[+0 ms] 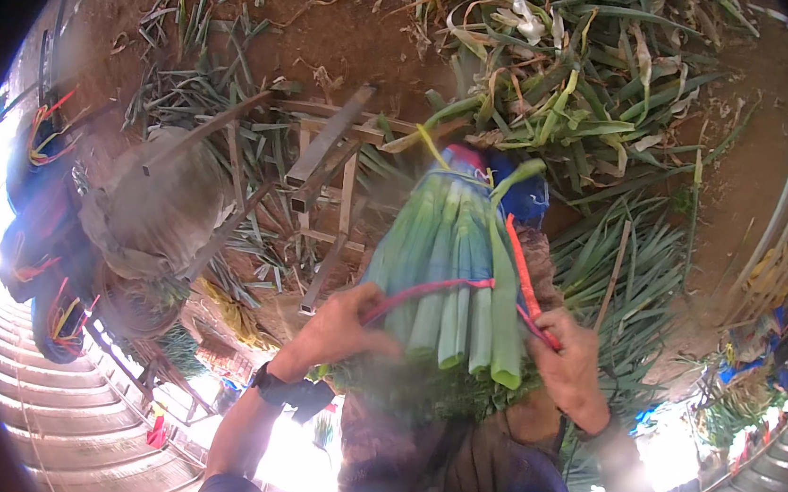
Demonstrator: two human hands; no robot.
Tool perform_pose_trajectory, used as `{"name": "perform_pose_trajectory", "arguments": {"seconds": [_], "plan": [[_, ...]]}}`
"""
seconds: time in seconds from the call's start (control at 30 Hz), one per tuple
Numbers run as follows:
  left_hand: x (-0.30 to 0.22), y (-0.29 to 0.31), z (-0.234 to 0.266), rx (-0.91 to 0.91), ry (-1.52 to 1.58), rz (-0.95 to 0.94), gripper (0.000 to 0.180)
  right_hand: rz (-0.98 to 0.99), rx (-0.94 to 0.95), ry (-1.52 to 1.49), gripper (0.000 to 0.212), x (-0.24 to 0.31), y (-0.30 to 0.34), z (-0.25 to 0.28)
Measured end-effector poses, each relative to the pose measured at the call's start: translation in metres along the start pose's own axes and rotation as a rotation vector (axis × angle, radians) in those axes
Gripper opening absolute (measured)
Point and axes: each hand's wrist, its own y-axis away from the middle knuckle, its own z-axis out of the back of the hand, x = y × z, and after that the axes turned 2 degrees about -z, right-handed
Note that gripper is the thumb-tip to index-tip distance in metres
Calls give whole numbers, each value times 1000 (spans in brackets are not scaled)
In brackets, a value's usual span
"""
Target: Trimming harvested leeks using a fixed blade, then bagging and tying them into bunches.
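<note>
A bundle of green onions (448, 322) lies across my lap, cut green ends toward me. A thin pink-red tie (437, 286) crosses over the stalks. My left hand (339, 326) is at the bundle's left side, closed on the tie's left part and slightly blurred. On the other side, my right hand (569, 358) pinches the tie's right part, with an orange-red strip (520, 268) running up from near its fingers. Another band binds the bundle's far end, where a yellow-green tie end (430, 143) sticks out. Beside that end is something blue (525, 197), partly hidden.
A metal frame (326, 159) stands on the dirt floor ahead, left of the bundle. Loose onion leaves (607, 105) are heaped at the far right, with more leaves (624, 268) beside my right arm. A pale sack (166, 200) and dark bundles with coloured ties (43, 245) are at left.
</note>
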Motion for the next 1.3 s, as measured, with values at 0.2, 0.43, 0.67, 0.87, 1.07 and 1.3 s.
{"name": "perform_pose_trajectory", "arguments": {"seconds": [0.2, 0.43, 0.67, 0.87, 1.07, 1.3], "plan": [[53, 111, -34, -297, 140, 63, 15, 13, -45, 38, 13, 22, -9, -24], [101, 99, -43, -635, 151, 35, 18, 93, 26, 179, 18, 76, 51, -33], [96, 151, -98, -698, 551, 209, 15, -281, -249, -625, 29, 23, -11, 21], [97, 130, -88, -682, 402, 232, 18, 155, 273, 594, 39, -87, -25, 2], [133, 125, -82, -740, 225, 78, 18, 307, 165, 640, 12, -95, -30, -38], [122, 119, -52, -699, 492, 93, 30, 311, 327, 657, 16, -78, -61, -31]]}}
